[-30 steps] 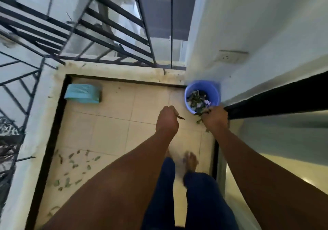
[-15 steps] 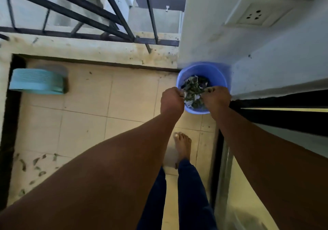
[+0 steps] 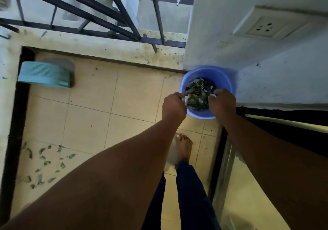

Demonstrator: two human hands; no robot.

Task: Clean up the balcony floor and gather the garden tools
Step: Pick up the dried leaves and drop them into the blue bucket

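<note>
A blue bucket [image 3: 221,73] stands in the floor's far right corner against the wall, holding a heap of dry leaves [image 3: 197,94] and pale scraps. My left hand [image 3: 174,106] hovers at the bucket's near left rim, knuckles up, fingers curled downward. My right hand [image 3: 222,102] is over the near right side of the opening, fingers curled down onto the heap. Both palms are hidden, so I cannot tell what they hold. Several loose leaves [image 3: 44,164] lie scattered on the tiles at lower left.
A teal plastic dustpan [image 3: 44,74] leans at the far left corner. A black railing [image 3: 99,16] on a stained ledge bounds the far side. A sliding door track [image 3: 220,158] runs on the right. My bare foot [image 3: 184,148] stands behind the bucket.
Both hands, carrying leaf bits a second ago, reached forward to the bucket and now sit over its opening. The view has moved closer to the corner.
</note>
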